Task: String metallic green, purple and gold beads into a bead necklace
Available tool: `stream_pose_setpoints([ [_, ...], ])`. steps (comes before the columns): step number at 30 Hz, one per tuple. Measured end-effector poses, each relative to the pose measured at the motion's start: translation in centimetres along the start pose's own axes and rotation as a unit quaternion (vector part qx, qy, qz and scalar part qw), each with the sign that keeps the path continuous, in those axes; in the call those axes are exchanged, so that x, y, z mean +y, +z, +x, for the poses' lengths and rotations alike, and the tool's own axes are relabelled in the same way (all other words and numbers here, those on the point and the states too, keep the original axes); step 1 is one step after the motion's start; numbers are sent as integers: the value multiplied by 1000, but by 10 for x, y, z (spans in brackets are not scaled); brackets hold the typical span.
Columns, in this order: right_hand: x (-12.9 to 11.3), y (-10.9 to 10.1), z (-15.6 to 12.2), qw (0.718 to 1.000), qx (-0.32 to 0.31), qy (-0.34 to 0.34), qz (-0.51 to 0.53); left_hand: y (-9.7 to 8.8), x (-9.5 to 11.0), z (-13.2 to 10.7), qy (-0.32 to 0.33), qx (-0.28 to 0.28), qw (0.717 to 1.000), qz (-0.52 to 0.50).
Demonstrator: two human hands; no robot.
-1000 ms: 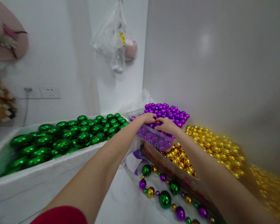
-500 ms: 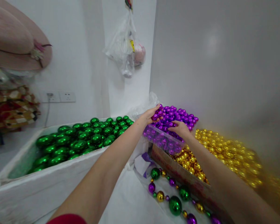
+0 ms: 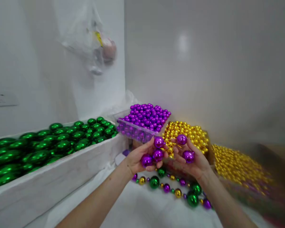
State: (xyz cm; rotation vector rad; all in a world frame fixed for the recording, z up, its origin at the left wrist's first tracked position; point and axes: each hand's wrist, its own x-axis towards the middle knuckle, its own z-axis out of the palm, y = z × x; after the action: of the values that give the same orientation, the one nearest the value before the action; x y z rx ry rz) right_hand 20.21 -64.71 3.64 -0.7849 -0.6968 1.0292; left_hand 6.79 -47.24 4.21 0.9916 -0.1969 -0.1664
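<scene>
Three shiny purple balls (image 3: 158, 155) rest in my left hand (image 3: 139, 156), its fingers curled up around them. Across a small gap, my right hand (image 3: 196, 161) holds two more purple balls (image 3: 188, 156), one near the fingertips and one against the palm. Both hands are raised in front of a clear plastic tub (image 3: 135, 131) heaped with purple balls (image 3: 147, 115). Below them, a string of green, purple and gold beads (image 3: 166, 188) lies on the white surface; my hands and right forearm hide parts of it.
On the left stands a long white foam box (image 3: 61, 172) full of green balls (image 3: 63, 145). Gold beads (image 3: 186, 133) fill a cardboard box behind my right hand, and more gold beads (image 3: 237, 166) lie farther right. A plastic bag (image 3: 85, 44) hangs on the wall.
Both hands have come out of the purple tub and drawn back toward me, carrying purple balls. The view has turned to the right.
</scene>
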Motion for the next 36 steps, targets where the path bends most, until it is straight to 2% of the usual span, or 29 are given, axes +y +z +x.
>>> stream_pose_setpoints([
  [2, 9, -16, -41, 999, 44, 17, -2, 7, -45, 9, -41, 5, 999, -17],
  [5, 18, -47, -103, 980, 137, 24, -143, 14, -116, 25, -96, 55, 994, -9],
  [7, 24, -68, -144, 948, 203, 38, -243, 19, -162, 33, -134, 95, 986, 18],
  [9, 35, -86, -184, 915, 265, 61, -300, 26, -200, 40, -165, 124, 975, 78],
  [13, 75, -104, -252, 833, 350, 96, -418, 42, -251, 48, -160, 187, 925, 289],
  [15, 100, -101, -275, 784, 370, 100, -488, 48, -267, 48, -142, 219, 902, 344],
  [17, 124, -91, -289, 740, 371, 97, -553, 56, -283, 44, -100, 225, 872, 422],
  [21, 150, -73, -298, 669, 350, 89, -650, 77, -313, 31, 19, 175, 775, 607],
  [23, 152, -74, -300, 634, 355, 79, -683, 87, -326, 27, 56, 161, 762, 625],
  [28, 156, -92, -308, 562, 357, 45, -744, 101, -342, 33, 108, 110, 742, 652],
  [32, 174, -113, -314, 472, 331, -36, -816, 102, -343, 42, 99, 106, 703, 697],
  [36, 191, -135, -315, 417, 319, -73, -848, 98, -347, 48, 84, 113, 660, 738],
])
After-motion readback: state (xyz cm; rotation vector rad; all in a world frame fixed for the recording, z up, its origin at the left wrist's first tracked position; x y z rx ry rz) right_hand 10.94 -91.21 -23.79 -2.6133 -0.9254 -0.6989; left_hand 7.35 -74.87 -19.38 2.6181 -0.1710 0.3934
